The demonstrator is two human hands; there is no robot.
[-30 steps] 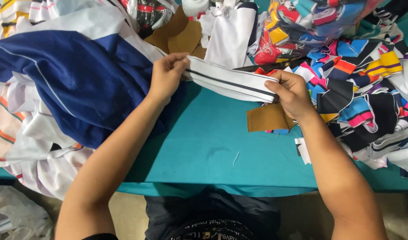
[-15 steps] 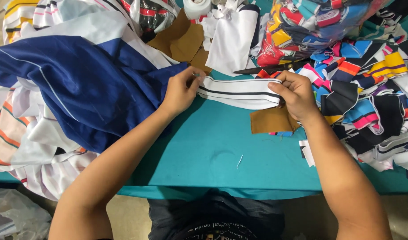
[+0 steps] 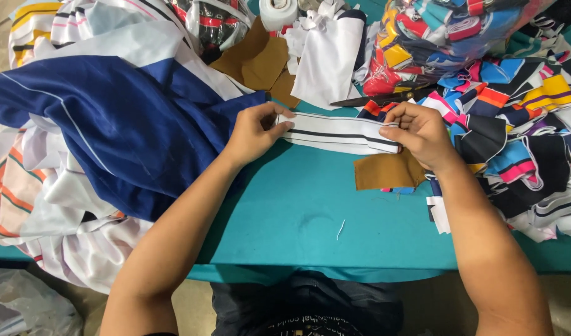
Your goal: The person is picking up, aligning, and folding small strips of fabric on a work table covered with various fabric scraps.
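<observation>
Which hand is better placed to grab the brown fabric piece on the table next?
Right, probably. The right hand pinches the right end of the striped white band, directly above the brown fabric piece. The left hand holds the band's other end, beside the navy garment, farther away.

Clear plastic bag (image 3: 447,37) at top right of the teal table (image 3: 298,218), bulging with folded multicoloured fabric pieces. No labels, signs, screens.
</observation>
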